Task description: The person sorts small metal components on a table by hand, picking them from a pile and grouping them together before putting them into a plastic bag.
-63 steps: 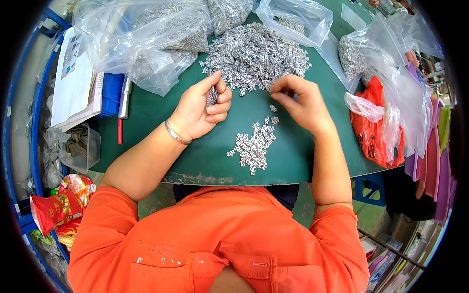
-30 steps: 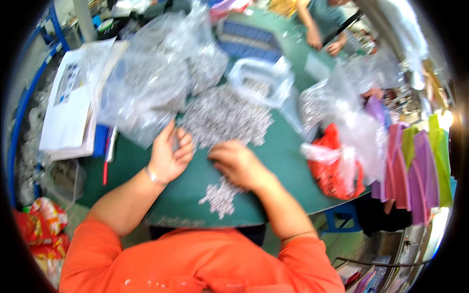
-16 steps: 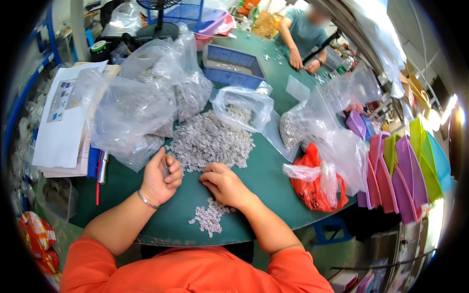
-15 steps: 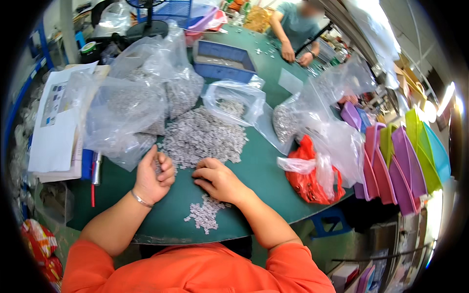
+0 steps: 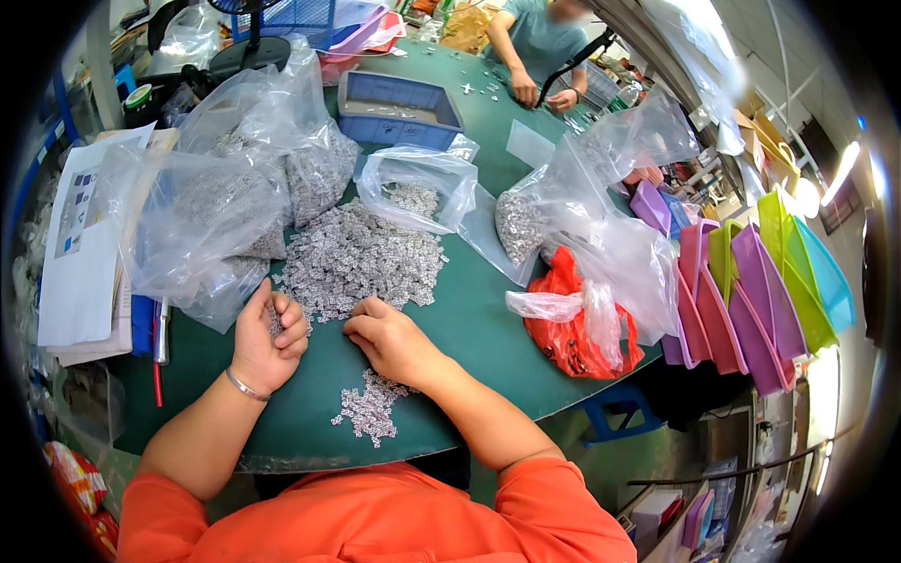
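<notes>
My left hand (image 5: 266, 345) is curled with its palm turned up and inward, cupping several small grey pieces (image 5: 275, 321) that show between thumb and fingers. To its right, my right hand (image 5: 396, 343) points down at the table, thumb and fingers brought together; whatever is between the fingertips is hidden. Just beyond both hands spreads a large heap of small, flat grey pieces (image 5: 361, 263), each seemingly with holes. Nearer to me, below the right wrist, lies a smaller loose pile of like pieces (image 5: 371, 410).
The green table (image 5: 479, 375) carries clear bags of grey pieces (image 5: 216, 202) at left, an open clear bag (image 5: 413, 169) behind the heap, a blue bin (image 5: 399, 131), and a red plastic bag (image 5: 563, 338). Colourful trays (image 5: 751, 291) stand at right. Another person (image 5: 540, 47) works across the table.
The whole view has shifted, so everything sits further left in the picture. My right fingers have drawn closer together near the heap's edge. My left hand keeps its cupped shape.
</notes>
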A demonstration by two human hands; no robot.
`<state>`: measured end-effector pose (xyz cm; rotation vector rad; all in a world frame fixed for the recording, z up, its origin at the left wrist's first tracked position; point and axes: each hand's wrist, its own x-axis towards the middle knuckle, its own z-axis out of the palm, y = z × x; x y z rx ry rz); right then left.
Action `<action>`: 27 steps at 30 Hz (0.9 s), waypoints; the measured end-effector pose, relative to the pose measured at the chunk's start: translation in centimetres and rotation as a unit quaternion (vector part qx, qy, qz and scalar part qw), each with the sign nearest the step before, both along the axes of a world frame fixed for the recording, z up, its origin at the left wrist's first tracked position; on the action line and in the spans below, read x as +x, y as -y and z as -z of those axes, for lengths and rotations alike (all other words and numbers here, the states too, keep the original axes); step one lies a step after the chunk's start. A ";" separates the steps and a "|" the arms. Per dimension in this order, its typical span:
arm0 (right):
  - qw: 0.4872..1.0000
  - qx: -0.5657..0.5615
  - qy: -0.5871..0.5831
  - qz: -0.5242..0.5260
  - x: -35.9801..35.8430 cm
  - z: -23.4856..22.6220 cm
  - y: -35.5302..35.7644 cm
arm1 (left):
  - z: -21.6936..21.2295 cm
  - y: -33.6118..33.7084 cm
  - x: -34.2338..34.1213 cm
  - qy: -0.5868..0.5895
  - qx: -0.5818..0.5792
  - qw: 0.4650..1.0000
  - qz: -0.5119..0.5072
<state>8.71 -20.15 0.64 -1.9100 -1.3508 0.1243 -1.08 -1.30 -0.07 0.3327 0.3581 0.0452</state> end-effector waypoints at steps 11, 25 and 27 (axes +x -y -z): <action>0.999 -0.013 -0.011 -0.036 0.1 -1.1 0.0 | 0.8 -0.6 -0.3 0.008 -0.011 1.000 -0.013; 0.996 0.034 -0.081 0.026 1.0 -0.7 0.1 | -0.1 -0.2 -0.4 0.032 -0.004 0.999 0.012; 0.997 0.018 -0.057 0.048 1.3 -1.1 0.5 | 0.0 -0.3 -0.4 0.030 -0.002 0.999 0.010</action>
